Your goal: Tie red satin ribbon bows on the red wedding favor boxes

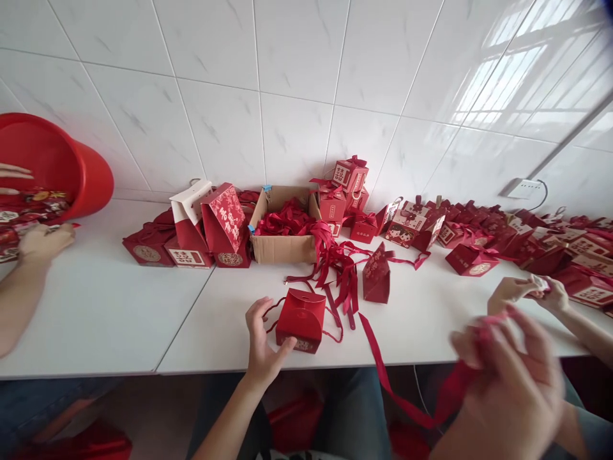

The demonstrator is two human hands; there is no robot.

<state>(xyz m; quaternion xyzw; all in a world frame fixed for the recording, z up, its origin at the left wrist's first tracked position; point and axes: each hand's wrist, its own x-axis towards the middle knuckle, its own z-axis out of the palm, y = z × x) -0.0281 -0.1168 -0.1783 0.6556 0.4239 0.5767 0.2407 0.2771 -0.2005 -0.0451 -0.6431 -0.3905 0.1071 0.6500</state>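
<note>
A small red gift box (301,319) with twisted cord handles stands upright near the table's front edge. My left hand (263,358) holds it from the left, thumb on its lower front corner and fingers curved by the left cord. Raised at the lower right and smeared by motion, my right hand (512,383) pinches a long red ribbon (383,370). The ribbon's other end trails back to the table. Behind the box, a pile of red ribbons (342,268) spills out of an open cardboard box (285,249).
Finished-looking red boxes (230,223) stand left of the carton; many more line the wall at right. A lone red box (377,275) stands nearby. At left, a co-worker's hand (45,241) is by a red bucket (90,172); another person's hands (527,295) hold something small.
</note>
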